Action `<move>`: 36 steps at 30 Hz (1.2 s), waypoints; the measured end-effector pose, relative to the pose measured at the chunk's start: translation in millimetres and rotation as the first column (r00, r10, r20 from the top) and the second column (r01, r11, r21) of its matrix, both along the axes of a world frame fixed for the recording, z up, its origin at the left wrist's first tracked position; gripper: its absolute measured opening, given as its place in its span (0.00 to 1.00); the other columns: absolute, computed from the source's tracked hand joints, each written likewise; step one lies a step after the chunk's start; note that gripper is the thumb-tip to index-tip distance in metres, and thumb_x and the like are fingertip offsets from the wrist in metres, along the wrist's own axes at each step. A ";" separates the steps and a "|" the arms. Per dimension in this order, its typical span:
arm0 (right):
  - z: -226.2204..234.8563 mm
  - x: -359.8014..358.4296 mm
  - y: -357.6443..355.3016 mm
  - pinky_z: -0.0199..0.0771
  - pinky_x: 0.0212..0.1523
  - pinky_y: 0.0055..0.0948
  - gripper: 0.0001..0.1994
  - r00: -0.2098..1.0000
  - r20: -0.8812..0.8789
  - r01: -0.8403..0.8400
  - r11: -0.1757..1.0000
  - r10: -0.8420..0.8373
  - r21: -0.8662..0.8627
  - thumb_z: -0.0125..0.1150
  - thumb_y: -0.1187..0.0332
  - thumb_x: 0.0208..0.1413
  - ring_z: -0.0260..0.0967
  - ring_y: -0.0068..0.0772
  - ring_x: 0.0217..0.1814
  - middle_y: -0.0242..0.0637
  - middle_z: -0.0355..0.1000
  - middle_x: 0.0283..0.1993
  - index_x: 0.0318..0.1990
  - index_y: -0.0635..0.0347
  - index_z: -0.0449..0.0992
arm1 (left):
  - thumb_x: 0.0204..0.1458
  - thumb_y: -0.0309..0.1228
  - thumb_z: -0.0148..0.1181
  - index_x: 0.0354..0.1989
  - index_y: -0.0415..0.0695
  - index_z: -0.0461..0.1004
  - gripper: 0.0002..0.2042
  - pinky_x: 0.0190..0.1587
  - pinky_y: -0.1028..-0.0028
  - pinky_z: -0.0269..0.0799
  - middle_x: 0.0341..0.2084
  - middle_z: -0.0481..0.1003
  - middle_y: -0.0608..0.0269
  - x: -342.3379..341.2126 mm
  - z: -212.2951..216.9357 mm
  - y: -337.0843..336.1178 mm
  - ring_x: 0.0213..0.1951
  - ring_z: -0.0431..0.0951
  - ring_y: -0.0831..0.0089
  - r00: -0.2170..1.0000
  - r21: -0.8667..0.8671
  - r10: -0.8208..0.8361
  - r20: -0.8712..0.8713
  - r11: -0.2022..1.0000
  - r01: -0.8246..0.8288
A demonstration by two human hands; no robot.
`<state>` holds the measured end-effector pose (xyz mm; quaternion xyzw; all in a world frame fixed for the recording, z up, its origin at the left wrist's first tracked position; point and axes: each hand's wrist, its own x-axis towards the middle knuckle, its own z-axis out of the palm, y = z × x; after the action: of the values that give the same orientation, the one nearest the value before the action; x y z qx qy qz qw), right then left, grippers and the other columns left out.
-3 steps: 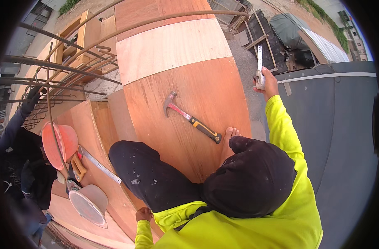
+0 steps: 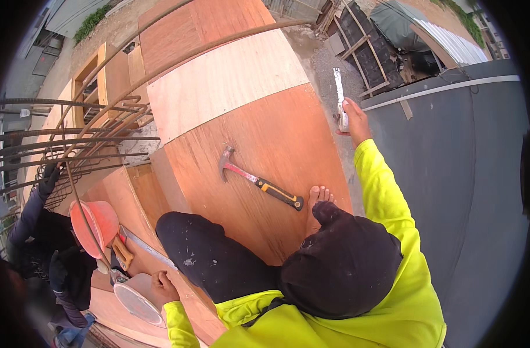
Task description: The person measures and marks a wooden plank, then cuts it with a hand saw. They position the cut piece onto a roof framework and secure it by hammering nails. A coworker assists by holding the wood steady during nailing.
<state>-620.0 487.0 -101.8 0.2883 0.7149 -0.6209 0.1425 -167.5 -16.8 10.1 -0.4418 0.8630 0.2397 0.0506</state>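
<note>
My right hand [image 2: 358,120] is closed around a white-smeared tape measure [image 2: 343,122], with a short length of blade standing out past the fingers. My left hand [image 2: 164,286], fingers curled with nothing visible in them, hangs by the rim of a pale bucket [image 2: 136,294]. Between my knees and the pale panel, a claw hammer [image 2: 259,181] with a red neck and a black-yellow grip lies on the reddish plywood [image 2: 259,133]. A metal ruler [image 2: 146,246] and an orange-handled saw [image 2: 122,253] lie on the boards at the left.
Rusty bent rebar [image 2: 218,43] arches over the plywood, with more bars at the left. A co-worker's gloved hand [image 2: 49,178] touches them, near a red hard hat [image 2: 95,228]. My bare foot [image 2: 318,203] rests beside the hammer. A grey wall [image 2: 445,174] stands at the right.
My left hand has moved out to the left, from beside my knee to the bucket. The tape measure in my right hand appears slightly farther left, as the whole view has shifted.
</note>
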 end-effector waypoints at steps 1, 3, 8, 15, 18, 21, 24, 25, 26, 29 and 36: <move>-10.7 3.0 -1.7 0.80 0.35 0.37 0.27 0.994 -0.095 -0.046 0.998 0.050 0.047 0.59 0.50 0.64 0.76 0.29 0.42 0.33 0.75 0.46 0.66 0.54 0.71 | 0.64 0.26 0.49 0.36 0.37 0.78 0.10 0.38 0.73 0.73 0.31 0.79 0.59 -58.1 4.4 -0.8 0.33 0.78 0.70 0.940 -0.183 -0.185 -0.288 0.974 0.135; -28.0 8.2 -4.9 0.79 0.43 0.39 0.29 0.977 -0.176 -0.098 0.987 0.119 0.124 0.58 0.51 0.64 0.76 0.35 0.45 0.40 0.75 0.47 0.67 0.57 0.70 | 0.60 0.22 0.54 0.36 0.35 0.79 0.07 0.37 0.70 0.73 0.29 0.78 0.55 -173.3 1.3 14.1 0.31 0.78 0.67 0.828 -0.143 -0.401 -0.391 0.916 0.376; -53.6 16.9 -10.2 0.69 0.59 0.41 0.29 0.922 -0.288 -0.153 0.925 0.260 0.347 0.57 0.52 0.64 0.72 0.51 0.56 0.52 0.72 0.52 0.67 0.59 0.68 | 0.54 0.25 0.64 0.51 0.43 0.77 0.15 0.55 0.61 0.73 0.49 0.75 0.49 -428.5 -81.7 135.2 0.52 0.76 0.50 0.396 -0.025 -0.874 -0.280 0.419 0.907; -65.2 28.0 -12.4 0.71 0.52 0.44 0.27 0.937 -0.300 -0.045 0.916 0.176 0.399 0.58 0.57 0.64 0.71 0.53 0.50 0.51 0.70 0.50 0.67 0.58 0.66 | 0.60 0.35 0.58 0.69 0.48 0.64 0.27 0.72 0.50 0.54 0.71 0.58 0.47 -596.7 -152.2 266.5 0.72 0.56 0.48 0.189 -0.254 -0.979 0.074 0.165 0.953; -66.6 31.6 -12.2 0.71 0.50 0.45 0.26 0.953 -0.284 -0.002 0.938 0.106 0.345 0.58 0.61 0.64 0.70 0.56 0.50 0.53 0.69 0.50 0.67 0.59 0.66 | 0.61 0.36 0.56 0.70 0.50 0.63 0.28 0.73 0.45 0.49 0.74 0.54 0.53 -634.7 -158.8 280.8 0.74 0.52 0.49 0.148 -0.291 -0.951 0.273 0.065 0.955; -67.2 30.9 -11.1 0.71 0.49 0.45 0.25 0.937 -0.347 0.075 0.952 0.034 0.297 0.59 0.63 0.64 0.70 0.57 0.50 0.53 0.69 0.50 0.66 0.62 0.66 | 0.62 0.36 0.54 0.71 0.51 0.62 0.27 0.72 0.43 0.48 0.76 0.52 0.60 -678.3 -161.8 274.6 0.75 0.50 0.48 0.172 -0.318 -0.895 0.412 0.036 0.947; -68.4 22.3 -9.1 0.72 0.49 0.44 0.25 0.931 -0.365 0.091 0.954 0.019 0.284 0.59 0.63 0.64 0.70 0.56 0.50 0.53 0.69 0.51 0.66 0.62 0.66 | 0.61 0.34 0.53 0.67 0.50 0.67 0.24 0.73 0.47 0.49 0.73 0.58 0.60 -720.8 -168.4 259.6 0.74 0.53 0.48 0.231 -0.375 -0.885 0.404 0.070 0.924; -69.0 17.0 -8.3 0.72 0.49 0.44 0.25 0.931 -0.364 0.087 0.955 0.023 0.284 0.59 0.63 0.64 0.71 0.56 0.50 0.52 0.69 0.51 0.66 0.62 0.66 | 0.61 0.33 0.53 0.65 0.50 0.70 0.22 0.73 0.48 0.49 0.72 0.60 0.59 -734.8 -171.8 255.2 0.73 0.55 0.49 0.192 -0.357 -0.919 0.344 0.061 0.932; -69.6 10.7 -7.6 0.72 0.49 0.43 0.25 0.958 -0.281 0.027 0.962 0.052 0.273 0.59 0.63 0.64 0.71 0.56 0.50 0.52 0.69 0.51 0.66 0.62 0.66 | 0.60 0.32 0.53 0.63 0.49 0.72 0.21 0.73 0.50 0.49 0.71 0.63 0.58 -744.1 -175.6 250.5 0.72 0.56 0.49 0.144 -0.348 -0.951 0.275 0.041 0.937; -71.4 -13.7 -7.7 0.72 0.51 0.49 0.26 0.989 -0.121 -0.063 0.982 0.086 0.180 0.59 0.58 0.64 0.71 0.58 0.52 0.51 0.70 0.51 0.66 0.57 0.67 | 0.59 0.30 0.52 0.55 0.48 0.78 0.17 0.72 0.55 0.51 0.65 0.70 0.57 -755.5 -187.2 239.1 0.67 0.60 0.49 0.069 -0.378 -0.995 0.073 0.037 0.925; -70.8 -96.0 -17.7 0.69 0.58 0.46 0.25 0.958 -0.144 -0.228 0.964 0.247 0.136 0.52 0.51 0.66 0.72 0.55 0.58 0.55 0.74 0.56 0.60 0.62 0.74 | 0.58 0.30 0.52 0.57 0.49 0.78 0.18 0.72 0.57 0.49 0.65 0.71 0.60 -754.7 -183.5 231.3 0.67 0.60 0.50 0.221 -0.231 -0.974 -0.053 0.227 0.946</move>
<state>-716.1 469.3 -172.5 0.1575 0.7888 -0.5771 0.1410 -922.2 214.5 -173.4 0.2073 0.9665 0.1320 0.0740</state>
